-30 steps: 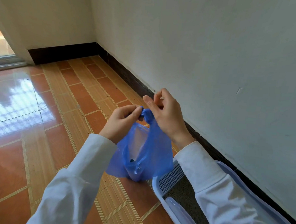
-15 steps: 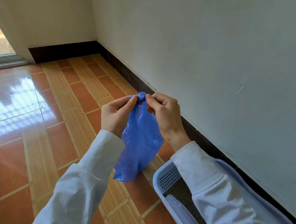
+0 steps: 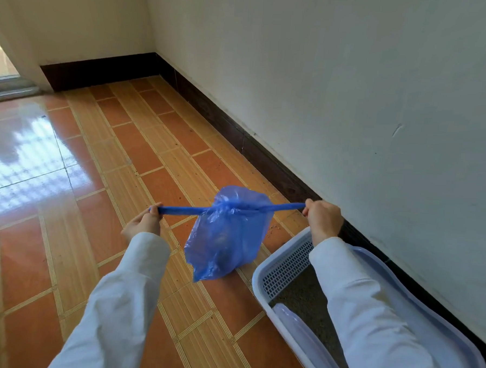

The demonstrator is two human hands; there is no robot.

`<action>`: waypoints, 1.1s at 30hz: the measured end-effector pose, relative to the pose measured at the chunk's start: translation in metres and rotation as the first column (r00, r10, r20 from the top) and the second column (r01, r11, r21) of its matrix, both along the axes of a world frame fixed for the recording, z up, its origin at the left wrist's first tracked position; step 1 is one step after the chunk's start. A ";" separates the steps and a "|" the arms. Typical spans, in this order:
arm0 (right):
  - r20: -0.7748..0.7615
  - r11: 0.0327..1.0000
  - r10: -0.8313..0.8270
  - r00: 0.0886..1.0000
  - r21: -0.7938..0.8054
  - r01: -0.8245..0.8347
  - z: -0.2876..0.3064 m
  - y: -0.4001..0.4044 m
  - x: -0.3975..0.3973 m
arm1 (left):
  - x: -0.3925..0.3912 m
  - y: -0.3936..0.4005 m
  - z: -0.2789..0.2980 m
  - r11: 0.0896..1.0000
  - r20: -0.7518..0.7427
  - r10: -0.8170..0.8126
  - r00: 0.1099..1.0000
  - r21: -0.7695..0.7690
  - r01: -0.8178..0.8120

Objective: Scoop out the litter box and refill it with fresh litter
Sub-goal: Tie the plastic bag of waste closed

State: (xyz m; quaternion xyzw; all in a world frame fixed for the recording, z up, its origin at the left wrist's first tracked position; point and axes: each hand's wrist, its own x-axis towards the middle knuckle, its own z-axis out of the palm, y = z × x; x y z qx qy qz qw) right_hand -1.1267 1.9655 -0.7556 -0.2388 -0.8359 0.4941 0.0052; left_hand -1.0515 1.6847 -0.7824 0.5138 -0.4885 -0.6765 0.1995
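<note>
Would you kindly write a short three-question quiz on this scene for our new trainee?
1. True or false: the blue bag rests on the floor.
2. What does each of the hands, left hand and right hand, grip?
3. The litter box sits: A) by the doorway, B) along the wall.

Key: 1. False, it hangs between the hands. 2. One stretched bag handle each. 3. B.

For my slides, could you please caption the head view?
Left hand and right hand pull a blue bag knot tight beside the litter box.
</note>
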 end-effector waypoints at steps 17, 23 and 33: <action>-0.054 0.994 0.032 0.998 0.109 -0.026 -0.024 0.019 0.005 | 0.010 -0.006 -0.011 0.969 -0.062 -0.145 0.987 -0.213 0.129; -0.255 0.978 0.204 0.945 0.096 -0.185 0.000 0.006 -0.003 | -0.005 0.010 0.034 0.774 -0.167 -0.544 0.822 -0.480 0.414; -0.430 0.752 0.599 0.676 0.011 -0.659 0.051 -0.050 -0.001 | -0.007 0.066 0.086 0.329 -0.041 -0.915 0.402 -0.653 0.682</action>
